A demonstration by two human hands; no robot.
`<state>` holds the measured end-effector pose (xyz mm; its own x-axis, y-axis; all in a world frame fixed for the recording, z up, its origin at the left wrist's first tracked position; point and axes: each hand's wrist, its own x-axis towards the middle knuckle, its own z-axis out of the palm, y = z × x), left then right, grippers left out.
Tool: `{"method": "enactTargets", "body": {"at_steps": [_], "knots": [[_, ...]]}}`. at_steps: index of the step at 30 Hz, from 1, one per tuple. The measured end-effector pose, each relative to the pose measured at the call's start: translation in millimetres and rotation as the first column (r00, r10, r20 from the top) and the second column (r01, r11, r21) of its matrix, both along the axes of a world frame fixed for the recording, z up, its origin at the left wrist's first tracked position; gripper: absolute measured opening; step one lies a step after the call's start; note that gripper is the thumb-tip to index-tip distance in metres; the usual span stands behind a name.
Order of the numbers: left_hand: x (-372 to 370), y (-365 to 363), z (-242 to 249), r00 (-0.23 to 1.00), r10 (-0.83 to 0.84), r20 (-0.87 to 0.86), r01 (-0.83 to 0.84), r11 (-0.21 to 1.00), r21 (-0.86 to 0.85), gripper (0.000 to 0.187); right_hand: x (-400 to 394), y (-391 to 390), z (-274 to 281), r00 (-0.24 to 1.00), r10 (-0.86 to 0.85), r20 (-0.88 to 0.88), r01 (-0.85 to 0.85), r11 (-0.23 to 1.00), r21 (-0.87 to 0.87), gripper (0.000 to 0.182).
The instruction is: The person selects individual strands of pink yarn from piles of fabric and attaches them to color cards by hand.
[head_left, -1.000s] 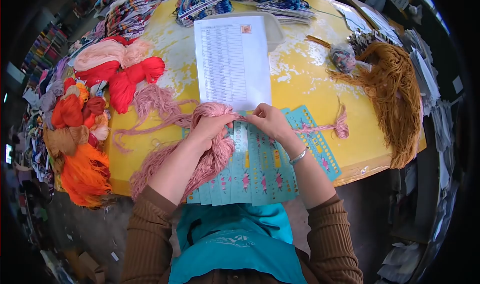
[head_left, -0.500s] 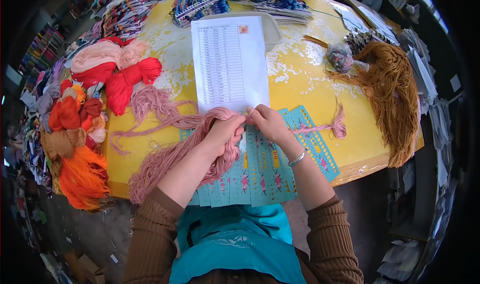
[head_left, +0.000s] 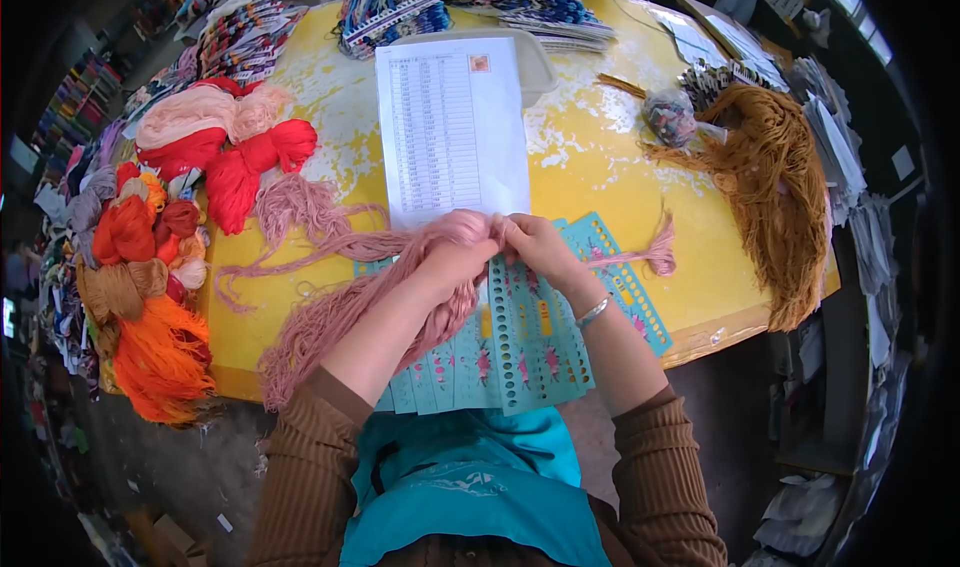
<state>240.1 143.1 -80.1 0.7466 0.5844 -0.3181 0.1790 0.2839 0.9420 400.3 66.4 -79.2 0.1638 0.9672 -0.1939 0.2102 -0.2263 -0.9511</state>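
Skein of pink yarn spills over the near side of a yellow tabletop, partly covering teal cards. The left hand has its grip closed around the yarn's upper end. The right hand meets it there, fingertips bunched together; whether they pinch a strand is too small to tell. Just beyond is a printed sheet. Loose strands lie to the left, near the skein, and could snag if they were dragged along with it. Should the left grip slacken, the heavy-looking lower end, near the table's edge, might slide off and tangle.
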Motion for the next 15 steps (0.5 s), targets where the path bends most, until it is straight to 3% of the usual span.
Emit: {"method": "enactTargets", "body": {"at_steps": [1,2,4,6,8,10,11,12,13,14,15], "knots": [[-6.1,2.4,7.6,0.995,0.082,0.051,-0.049,0.883,-0.467,0.013,-0.6,0.3,4.2,1.0,-0.002,0.001,0.002,1.0,0.0,0.045],[-13.1,0.3,26.9,0.974,0.172,0.146,-0.054,0.806,-0.589,0.022,-1.6,0.6,12.2,1.0,-0.003,0.018,0.004,0.999,-0.044,0.048],[-46.0,17.4,36.9,0.915,0.227,0.334,0.012,0.812,-0.583,0.024,-4.5,-1.0,20.0,1.0,-0.005,0.031,0.008,0.996,-0.092,0.051],[-90.7,35.0,64.7,0.659,0.357,0.662,0.276,0.704,-0.654,0.025,-7.2,0.7,24.5,0.995,-0.02,0.102,0.034,0.989,-0.141,0.056],[-154.7,64.2,64.7,0.448,0.445,0.775,0.266,0.762,-0.591,0.021,-9.1,0.6,22.3,0.996,-0.029,0.088,0.04,0.992,-0.122,0.055],[-190.4,67.5,81.8,0.259,0.581,0.772,0.027,0.794,-0.607,0.019,-12.7,-1.9,24.8,0.996,-0.038,0.087,0.047,0.993,-0.112,0.053],[-187.6,58.8,94.1,0.438,0.597,0.672,-0.316,0.802,-0.506,0.021,-12.4,-1.7,21.9,0.996,-0.027,0.084,0.036,0.993,-0.109,0.053],[-164.9,46.0,94.1,0.478,0.791,0.381,-0.621,0.611,-0.491,0.023,-11.4,-1.5,17.4,0.997,-0.033,0.073,0.039,0.995,-0.093,0.051],[-126.9,22.5,114.5,0.384,0.921,0.067,-0.856,0.382,-0.349,0.025,-11.2,-1.3,15.7,0.997,-0.038,0.065,0.043,0.996,-0.077,0.049],[-129.6,22.8,96.5,0.716,0.694,0.073,-0.594,0.661,-0.459,0.023,-12.2,-1.9,17.3,0.998,-0.049,0.028,0.051,0.995,-0.081,0.044],[-130.6,21.6,77.6,0.929,0.348,0.128,-0.226,0.805,-0.548,0.021,-14.0,-1.9,17.3,0.998,-0.048,0.036,0.051,0.996,-0.078,0.044]]}}
